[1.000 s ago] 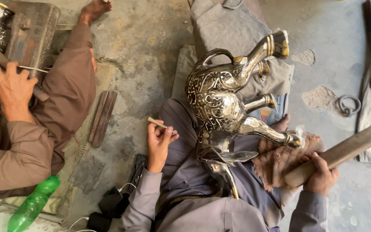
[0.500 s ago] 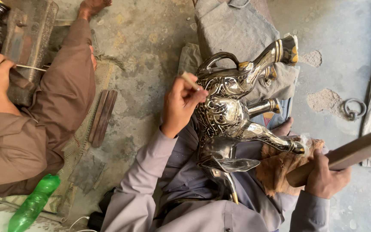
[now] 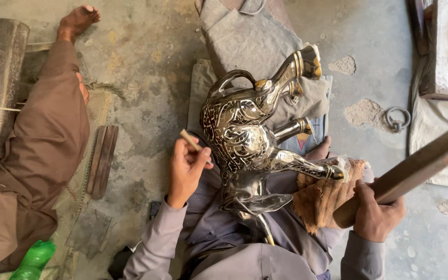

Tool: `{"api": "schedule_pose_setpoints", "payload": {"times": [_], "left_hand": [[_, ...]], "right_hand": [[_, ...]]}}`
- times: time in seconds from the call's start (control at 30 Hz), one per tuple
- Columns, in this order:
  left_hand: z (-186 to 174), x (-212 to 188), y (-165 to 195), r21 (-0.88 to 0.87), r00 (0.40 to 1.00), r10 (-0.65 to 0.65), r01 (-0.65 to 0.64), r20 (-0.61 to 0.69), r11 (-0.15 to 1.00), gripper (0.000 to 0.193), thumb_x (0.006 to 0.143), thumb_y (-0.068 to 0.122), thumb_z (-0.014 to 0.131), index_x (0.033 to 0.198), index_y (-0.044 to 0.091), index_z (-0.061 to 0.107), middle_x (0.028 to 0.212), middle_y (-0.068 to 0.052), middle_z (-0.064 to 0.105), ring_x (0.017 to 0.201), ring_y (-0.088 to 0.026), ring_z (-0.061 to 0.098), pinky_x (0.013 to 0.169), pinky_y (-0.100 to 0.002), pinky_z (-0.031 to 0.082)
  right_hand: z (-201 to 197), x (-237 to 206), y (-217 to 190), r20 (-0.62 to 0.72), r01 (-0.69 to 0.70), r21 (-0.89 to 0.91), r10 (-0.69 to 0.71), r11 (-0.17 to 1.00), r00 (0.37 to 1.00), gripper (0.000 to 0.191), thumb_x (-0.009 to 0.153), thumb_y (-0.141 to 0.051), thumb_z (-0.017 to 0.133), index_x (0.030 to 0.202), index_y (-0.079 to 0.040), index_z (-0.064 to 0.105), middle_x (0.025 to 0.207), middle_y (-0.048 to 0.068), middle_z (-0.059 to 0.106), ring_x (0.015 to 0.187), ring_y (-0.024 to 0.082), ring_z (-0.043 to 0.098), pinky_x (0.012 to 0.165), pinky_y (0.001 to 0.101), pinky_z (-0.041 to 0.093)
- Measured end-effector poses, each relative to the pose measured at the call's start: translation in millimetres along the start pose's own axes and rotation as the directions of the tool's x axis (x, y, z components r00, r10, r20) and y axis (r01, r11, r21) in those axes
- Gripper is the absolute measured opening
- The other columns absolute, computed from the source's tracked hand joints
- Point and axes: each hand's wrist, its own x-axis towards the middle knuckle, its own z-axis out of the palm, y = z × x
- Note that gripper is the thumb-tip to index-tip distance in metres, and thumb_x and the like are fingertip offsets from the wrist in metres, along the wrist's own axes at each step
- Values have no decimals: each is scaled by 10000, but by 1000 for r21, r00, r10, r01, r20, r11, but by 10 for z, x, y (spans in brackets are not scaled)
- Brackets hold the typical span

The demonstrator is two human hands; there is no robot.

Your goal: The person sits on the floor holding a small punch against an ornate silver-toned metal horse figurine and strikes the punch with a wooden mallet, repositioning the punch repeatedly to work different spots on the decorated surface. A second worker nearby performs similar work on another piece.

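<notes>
Left sleeve: long, loose grey-lilac cloth sleeve (image 3: 154, 241), creased, ending in a plain cuff at the wrist.
Right sleeve: matching grey-lilac cloth sleeve (image 3: 361, 256), with a stitched hem at the wrist.
Left hand (image 3: 185, 168): bare, no rings or watch showing.
Right hand (image 3: 375, 213): bare, ungloved.
Trousers: folds of the same grey-lilac fabric (image 3: 219, 228) across the lap.
Foot: bare toes (image 3: 320, 151) showing.

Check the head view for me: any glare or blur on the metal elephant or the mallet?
Head view: daylight is soft and even; bright highlights glare off the metal elephant, washing out some engraving. The wooden mallet in the right hand looks slightly soft; the left hand is sharp.
</notes>
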Motion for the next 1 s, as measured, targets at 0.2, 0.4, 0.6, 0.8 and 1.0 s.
{"api": "schedule_pose_setpoints", "payload": {"times": [0.2,0.4,0.6,0.8,1.0], "left_hand": [[-35,-330,-220,-77,992,-118,113,-51,991,350,979,119,666,1228,12,445,944,-78,625,772,-130,686,630,-302,637],[54,-278,-141,-96,994,-102,98,-42,990,319,990,143,648,1208,15,452,944,-80,635,784,-140,698,644,-304,637],[189,-26,230,71,986,21,-33,162,997,228,1019,153,659,1080,-1,503,933,-99,670,821,-149,724,697,-295,654],[535,470,674,199,955,99,-158,278,967,296,1001,169,650,1192,-3,504,1004,-95,700,894,-156,760,700,-273,663],[968,1118,945,342,878,288,-424,382,839,398,982,148,725,1316,14,554,1027,-132,773,902,-171,782,718,-279,648]], "right_hand": [[8,-187,394,-24,-237,110,241,965,970,309,924,-76,771,1119,87,594,918,127,679,773,194,672,722,323,542],[40,-158,387,-2,-266,155,270,951,963,257,884,-61,750,1055,73,613,879,126,689,722,206,692,664,331,562],[56,-145,287,-22,-310,149,316,939,948,255,865,-64,750,1038,60,608,849,125,678,678,215,682,624,350,557],[47,-167,357,-9,-301,177,307,937,952,261,871,-70,754,1020,77,599,841,137,675,680,215,680,620,352,558],[8,-141,386,-7,-337,112,340,935,940,270,874,-101,754,1026,77,620,841,141,694,694,209,683,630,341,560]]}}
